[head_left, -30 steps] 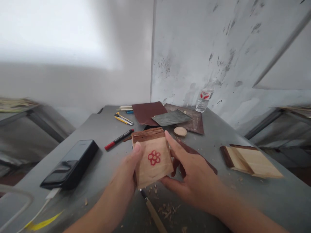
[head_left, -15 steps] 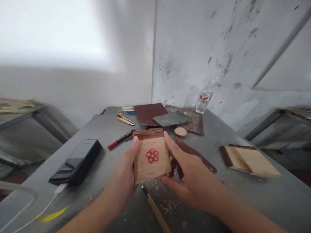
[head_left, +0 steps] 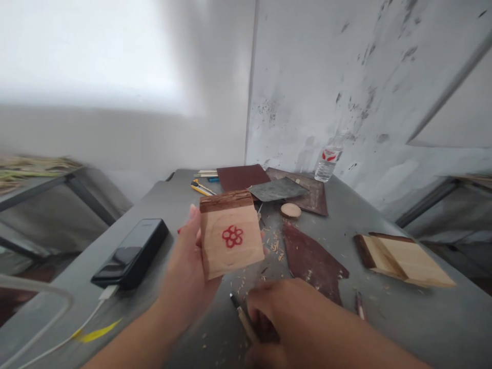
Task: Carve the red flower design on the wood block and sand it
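My left hand holds up a small wooden block with a strip of dark bark along its top edge. A red flower outline is drawn on the pale face turned toward me. Low over the table, my right hand is bent down at a carving tool with a wooden handle and a dark tip. Its fingers curl around the handle's side, blurred and partly hidden, so I cannot tell whether they grip it. Wood shavings lie scattered beyond this hand.
A dark red sheet, a round wooden disc and a grey sheet lie ahead. Wood pieces rest at right. A black device with a white cable is at left. A utility knife and water bottle are farther back.
My right hand has let go of the wooden block and dropped to the carving tool. The block, now in my left hand alone, has shifted slightly left and up.
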Motion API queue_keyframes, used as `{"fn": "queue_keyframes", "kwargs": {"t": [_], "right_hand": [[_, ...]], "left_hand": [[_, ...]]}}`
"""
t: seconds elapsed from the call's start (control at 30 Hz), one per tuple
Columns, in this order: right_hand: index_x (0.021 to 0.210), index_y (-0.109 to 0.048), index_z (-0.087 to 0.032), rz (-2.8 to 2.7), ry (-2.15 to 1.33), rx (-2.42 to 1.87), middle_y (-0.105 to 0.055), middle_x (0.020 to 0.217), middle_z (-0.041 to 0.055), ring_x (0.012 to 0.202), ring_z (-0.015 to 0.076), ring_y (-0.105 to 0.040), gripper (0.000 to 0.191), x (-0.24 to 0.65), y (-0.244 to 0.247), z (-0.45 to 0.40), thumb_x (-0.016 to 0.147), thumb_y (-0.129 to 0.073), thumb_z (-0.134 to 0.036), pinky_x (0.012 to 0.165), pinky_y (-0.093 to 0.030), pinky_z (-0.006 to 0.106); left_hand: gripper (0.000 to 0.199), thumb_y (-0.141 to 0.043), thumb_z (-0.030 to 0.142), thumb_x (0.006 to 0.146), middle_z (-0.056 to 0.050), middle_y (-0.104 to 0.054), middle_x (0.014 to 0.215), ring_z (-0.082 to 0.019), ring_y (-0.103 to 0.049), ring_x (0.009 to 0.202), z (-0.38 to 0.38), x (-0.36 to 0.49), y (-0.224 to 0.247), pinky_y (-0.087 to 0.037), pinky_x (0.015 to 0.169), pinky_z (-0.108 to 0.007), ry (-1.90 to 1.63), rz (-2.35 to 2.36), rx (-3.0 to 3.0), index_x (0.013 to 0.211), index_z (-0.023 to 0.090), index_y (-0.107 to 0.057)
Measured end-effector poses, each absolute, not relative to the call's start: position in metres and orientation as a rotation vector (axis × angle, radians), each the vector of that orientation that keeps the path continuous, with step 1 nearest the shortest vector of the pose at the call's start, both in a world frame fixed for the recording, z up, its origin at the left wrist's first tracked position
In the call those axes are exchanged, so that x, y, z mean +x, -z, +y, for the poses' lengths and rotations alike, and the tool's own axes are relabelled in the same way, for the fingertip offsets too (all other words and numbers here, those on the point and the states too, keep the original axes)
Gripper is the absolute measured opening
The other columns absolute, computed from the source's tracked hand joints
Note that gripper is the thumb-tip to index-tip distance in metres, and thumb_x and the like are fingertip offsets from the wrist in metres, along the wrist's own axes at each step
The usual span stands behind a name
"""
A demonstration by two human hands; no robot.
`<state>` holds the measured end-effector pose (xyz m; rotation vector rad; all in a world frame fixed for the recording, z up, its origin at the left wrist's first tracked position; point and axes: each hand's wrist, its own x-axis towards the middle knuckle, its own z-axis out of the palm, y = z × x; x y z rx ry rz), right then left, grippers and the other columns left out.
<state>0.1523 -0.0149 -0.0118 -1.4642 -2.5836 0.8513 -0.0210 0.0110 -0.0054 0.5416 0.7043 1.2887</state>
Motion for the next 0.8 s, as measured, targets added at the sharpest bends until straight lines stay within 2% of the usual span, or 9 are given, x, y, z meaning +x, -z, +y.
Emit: {"fn": "queue_keyframes", "kwargs": {"t": [0.17,0.23,0.3,0.43,0.5,0.63,0.7,0.8], "right_hand": [[0.062,-0.056,-0.021,-2.605,-0.728,-1.455,-0.061,0.058,-0.0007,0.047,0.0116,-0.041,0.012,0.148,0.011,-0.015,0.070,-0.065,-0.020,0.047,-0.018,0.028],[0.066,-0.056,-0.021,-2.531,-0.686,-1.490,-0.062,0.060,-0.0002,0.049,0.0126,-0.045,0.010,0.152,0.009,-0.008,0.072,-0.062,-0.017,0.048,-0.019,0.029],[0.075,-0.056,-0.023,-2.414,-0.657,-1.528,-0.063,0.064,-0.0002,0.053,0.0138,-0.049,0.008,0.158,0.007,0.000,0.081,-0.058,-0.017,0.049,-0.022,0.029],[0.088,-0.050,-0.024,-2.180,-0.635,-1.581,-0.061,0.063,-0.0036,0.054,0.0147,-0.052,0.009,0.171,0.004,0.014,0.097,-0.048,-0.026,0.050,-0.028,0.028],[0.095,-0.051,-0.025,-2.118,-0.634,-1.577,-0.062,0.066,-0.0033,0.058,0.0161,-0.056,0.014,0.174,0.002,0.017,0.102,-0.042,-0.032,0.053,-0.033,0.028],[0.103,-0.054,-0.028,-2.071,-0.674,-1.446,-0.060,0.071,-0.0045,0.064,0.0166,-0.057,0.028,0.174,-0.002,0.012,0.107,-0.033,-0.046,0.058,-0.039,0.029],[0.099,-0.055,-0.028,-2.055,-0.707,-1.356,-0.056,0.069,-0.0053,0.062,0.0159,-0.054,0.033,0.172,-0.003,0.008,0.107,-0.031,-0.050,0.056,-0.039,0.028],[0.094,-0.053,-0.027,-2.058,-0.763,-1.275,-0.053,0.067,-0.0060,0.059,0.0147,-0.051,0.031,0.167,-0.004,0.003,0.107,-0.036,-0.048,0.053,-0.036,0.027]], "left_hand": [[0.067,-0.045,0.065,0.092,-0.023,-0.081,0.102,-0.040,-0.078,0.091,0.012,-0.024,0.006,-0.062,0.083,-0.051,-1.308,0.670,0.572,0.117,0.011,-0.073],[0.063,-0.041,0.060,0.096,-0.020,-0.082,0.104,-0.037,-0.078,0.094,0.012,-0.024,0.005,-0.062,0.086,-0.047,-1.342,0.660,0.583,0.114,0.010,-0.075],[0.060,-0.040,0.057,0.097,-0.018,-0.082,0.105,-0.036,-0.078,0.095,0.012,-0.024,0.003,-0.062,0.086,-0.044,-1.370,0.650,0.596,0.114,0.011,-0.075],[0.052,-0.040,0.055,0.098,-0.014,-0.083,0.103,-0.035,-0.078,0.094,0.012,-0.026,-0.004,-0.063,0.084,-0.045,-1.500,0.635,0.577,0.112,0.019,-0.075],[0.053,-0.036,0.053,0.099,-0.013,-0.083,0.103,-0.032,-0.079,0.088,0.012,-0.028,-0.010,-0.065,0.078,-0.042,-1.584,0.649,0.517,0.112,0.020,-0.075],[0.061,-0.032,0.055,0.099,-0.017,-0.082,0.093,-0.030,-0.079,0.077,0.013,-0.030,-0.015,-0.065,0.060,-0.035,-1.632,0.704,0.490,0.115,0.013,-0.074],[0.059,-0.035,0.053,0.099,-0.018,-0.082,0.095,-0.032,-0.079,0.082,0.014,-0.030,-0.013,-0.065,0.065,-0.037,-1.624,0.693,0.533,0.117,0.012,-0.073],[0.055,-0.036,0.051,0.100,-0.016,-0.082,0.103,-0.032,-0.078,0.091,0.013,-0.027,-0.009,-0.065,0.076,-0.038,-1.610,0.671,0.520,0.116,0.014,-0.074]]}}
